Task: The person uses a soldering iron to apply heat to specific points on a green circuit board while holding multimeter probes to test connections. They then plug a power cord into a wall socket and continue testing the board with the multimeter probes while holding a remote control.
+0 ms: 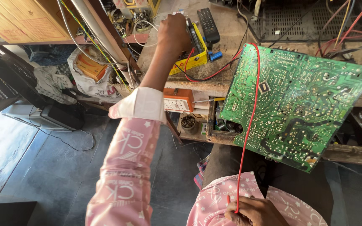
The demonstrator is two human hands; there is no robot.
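The left hand point(173, 32) reaches up onto the cluttered wooden desk point(231, 31) and its grip is wrapped around a yellow-cased handheld meter with a dark face point(194, 46), which lies near the desk's front edge just beside a black remote control point(208, 24). The right hand point(254, 211) rests low near the lap, its grip pinching the end of a thin red probe lead point(252, 113) that runs up across a large green printed circuit board point(296, 106) leaning tilted against the desk edge, solder side up. The meter looks light and rigid, with a hard plastic shell that should take a firm hold around its sides; its face is best kept clear of pressure. The lead seems limp and springy, likely to snag on solder points, so holding it by the probe end looks soundest. The board appears stiff yet fragile, better held by its bare edges.
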